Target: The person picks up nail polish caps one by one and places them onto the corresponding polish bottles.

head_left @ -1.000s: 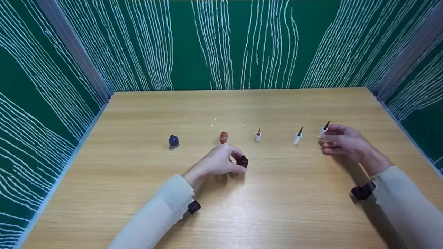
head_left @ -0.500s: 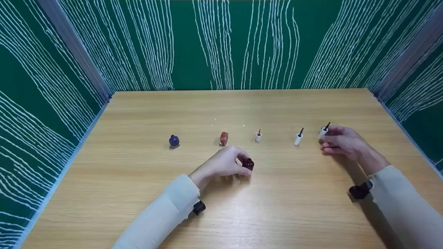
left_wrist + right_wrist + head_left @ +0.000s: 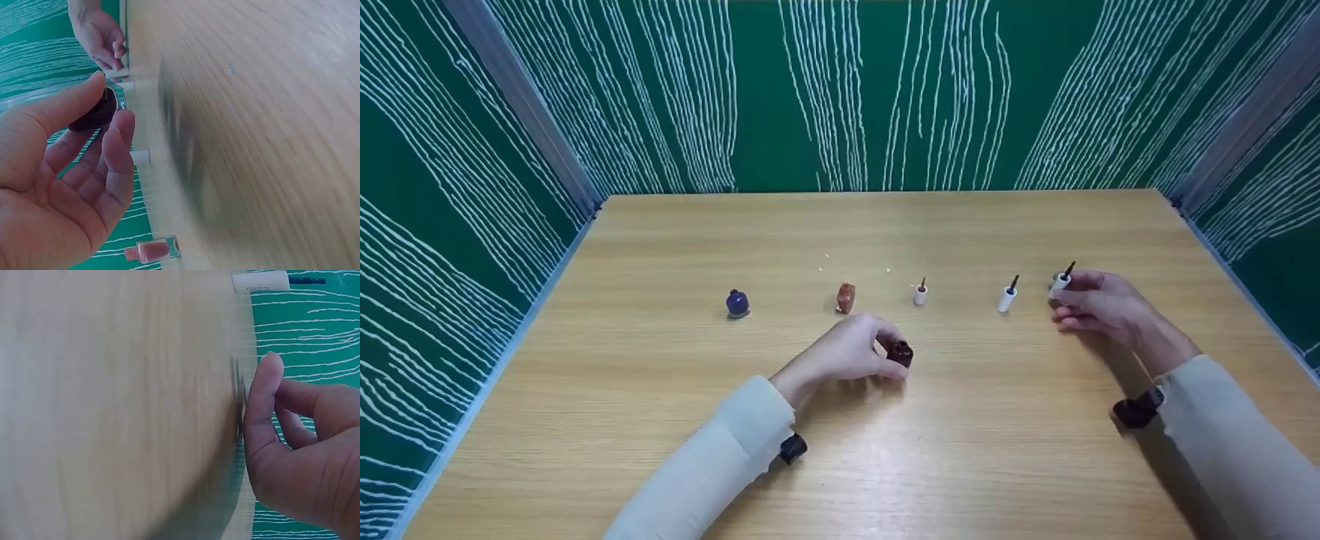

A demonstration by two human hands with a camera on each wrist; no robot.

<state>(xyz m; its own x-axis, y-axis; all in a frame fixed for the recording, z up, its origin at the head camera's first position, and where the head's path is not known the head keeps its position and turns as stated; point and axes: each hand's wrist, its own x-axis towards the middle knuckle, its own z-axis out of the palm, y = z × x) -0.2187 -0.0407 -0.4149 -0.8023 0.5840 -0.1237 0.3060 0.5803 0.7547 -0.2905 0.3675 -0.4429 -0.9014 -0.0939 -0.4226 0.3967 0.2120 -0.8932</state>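
Between thumb and fingers, my left hand (image 3: pixel 851 351) pinches an open dark nail polish bottle (image 3: pixel 900 354), neck up, near the middle of the table. The left wrist view shows the bottle's dark side (image 3: pixel 97 114) against the thumb. Farther right, my right hand (image 3: pixel 1114 307) holds a white nail polish cap (image 3: pixel 1059 285) with its dark brush pointing up. From the right wrist, the fingers (image 3: pixel 261 405) hide that cap. Left of it stands another white cap (image 3: pixel 1006 300), dark brush upward. A shorter white cap (image 3: pixel 920 297) has a reddish brush.
An orange-red nail polish bottle (image 3: pixel 845 298) stands just beyond my left hand. A purple-blue bottle (image 3: pixel 737 304) stands farther left. Small white specks (image 3: pixel 888 270) lie behind the row. Green walls with white lines (image 3: pixel 870 97) border the wooden table (image 3: pixel 960 465).
My left hand has shifted slightly right with the dark nail polish bottle, then stays almost still. My right hand keeps its hold on the white cap in nearly the same place.
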